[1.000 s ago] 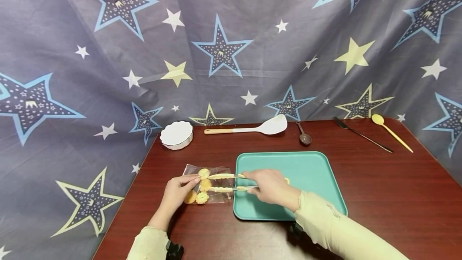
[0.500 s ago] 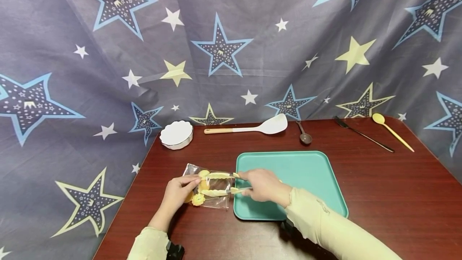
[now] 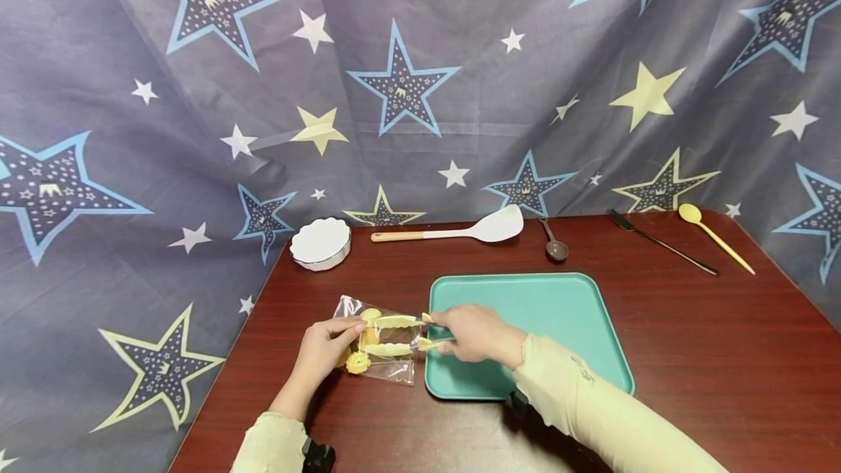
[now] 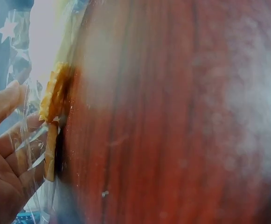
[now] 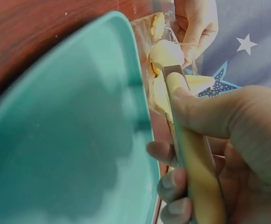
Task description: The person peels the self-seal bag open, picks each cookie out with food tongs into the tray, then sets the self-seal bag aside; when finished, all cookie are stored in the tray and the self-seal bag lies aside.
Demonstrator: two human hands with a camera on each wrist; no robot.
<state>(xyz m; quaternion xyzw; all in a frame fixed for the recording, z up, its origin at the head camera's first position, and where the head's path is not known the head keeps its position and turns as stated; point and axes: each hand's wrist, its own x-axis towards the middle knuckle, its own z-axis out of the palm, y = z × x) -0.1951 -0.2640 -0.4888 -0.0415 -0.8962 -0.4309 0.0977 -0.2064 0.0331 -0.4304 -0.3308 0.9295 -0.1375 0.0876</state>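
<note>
On the left of the table lies a clear plastic bag (image 3: 398, 372) with several round yellow cookies (image 3: 358, 363) at its left end. My left hand (image 3: 323, 347) pinches the bag's upper layer between thumb and fingers; in the left wrist view a ridged cookie (image 4: 55, 93) stands beside those fingers, behind the film. My right hand (image 3: 478, 333) grips a pair of tongs (image 3: 394, 322) with cream-coloured tips. The tongs' two arms are spread and point left among the cookies. Whether the tips are inside the bag or over it is hard to tell.
A teal tray (image 3: 552, 298) lies under my right hand, just right of the bag. Along the back edge are a white fluted dish (image 3: 320, 243), a white turner (image 3: 496, 226), a brown measuring spoon (image 3: 556, 250), a dark long-handled utensil (image 3: 663, 243) and a yellow spoon (image 3: 690, 214).
My right hand has moved left with the tongs, and their tips reach farther over the cookies. The lower cookie has shifted slightly left, and the bag's right end has slid toward me.
</note>
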